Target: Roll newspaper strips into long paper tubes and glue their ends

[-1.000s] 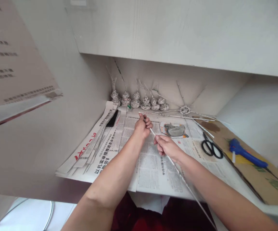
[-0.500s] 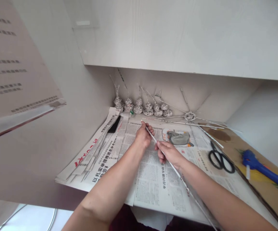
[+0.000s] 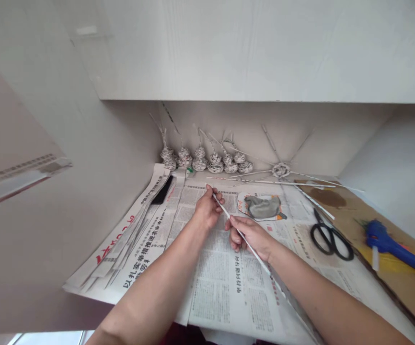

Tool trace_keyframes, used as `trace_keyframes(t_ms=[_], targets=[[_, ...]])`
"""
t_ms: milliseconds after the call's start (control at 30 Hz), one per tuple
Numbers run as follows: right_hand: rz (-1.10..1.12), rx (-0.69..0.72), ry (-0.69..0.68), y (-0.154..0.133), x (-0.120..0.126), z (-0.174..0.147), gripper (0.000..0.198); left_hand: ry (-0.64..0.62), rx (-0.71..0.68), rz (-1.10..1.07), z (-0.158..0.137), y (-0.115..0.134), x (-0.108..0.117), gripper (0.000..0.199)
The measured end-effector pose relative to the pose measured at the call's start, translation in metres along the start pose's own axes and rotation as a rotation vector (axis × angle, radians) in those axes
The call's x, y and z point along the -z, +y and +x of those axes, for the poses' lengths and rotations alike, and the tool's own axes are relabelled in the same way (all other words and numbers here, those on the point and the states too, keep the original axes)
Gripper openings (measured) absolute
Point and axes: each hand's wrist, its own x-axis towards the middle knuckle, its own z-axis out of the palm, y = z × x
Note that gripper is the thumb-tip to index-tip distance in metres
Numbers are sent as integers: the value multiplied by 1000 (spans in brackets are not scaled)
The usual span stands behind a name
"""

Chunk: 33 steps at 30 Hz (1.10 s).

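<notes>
A long thin rolled paper stick (image 3: 254,250) runs slantwise between my hands, its lower end widening into loose, flatter paper along my right forearm. My left hand (image 3: 209,207) pinches it close to its far end, thumb on top and fingers curled beneath. A little nearer to me, my right hand (image 3: 248,235) grips the same stick between thumb and curled fingers. Both hands are over the newspaper sheets (image 3: 214,287) that cover the work surface. Just beyond the right hand lies a grey cloth (image 3: 263,207) on a white and orange wrapper.
Several woven paper gourds (image 3: 200,160) line the back wall, beside a spoked paper weave (image 3: 281,169). Black scissors (image 3: 331,239) and a blue glue gun (image 3: 383,239) on cardboard (image 3: 405,287) are to the right. Newspaper strips (image 3: 132,230) and a black phone-like object (image 3: 162,190) lie left.
The camera view has turned slightly, so most things on the table appear shifted left. Both hands keep their hold on the paper stick, with only slight finger movement.
</notes>
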Motion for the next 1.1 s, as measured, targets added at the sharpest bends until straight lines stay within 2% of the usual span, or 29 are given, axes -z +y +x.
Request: trace_keyframes(t_ms=[133,233,433,500,600,767,833,900,1000,1100], targets=[[90,-4,-39,0,3,0,35,-24,-3,-6,-1,-1,0,29],[19,28,-14,1,1,-1,36,-28,-12,5,0,-1,1,30],[-502,148,217,1,0,-2,37,-13,-22,22,1,0,3,31],[-568,154,265,0,2,-2,39,-13,-23,29,0,-1,1,32],[-429,65,233,-3,3,-4,40,-7,-17,30,-2,-2,0,31],[99,-77,-88,-4,1,-6,30,-55,7,-12,-2,-1,0,30],[136,-86,-103,-3,-1,-5,31,-64,14,-25,-1,0,2,28],[-15,-47,4,-3,-1,-5,33,-60,13,-24,0,1,3,27],[-452,111,205,-5,-2,-7,37,-43,0,4,0,0,3,28],[-761,278,277,-5,-3,-11,34,-35,-2,25,-1,-2,2,30]])
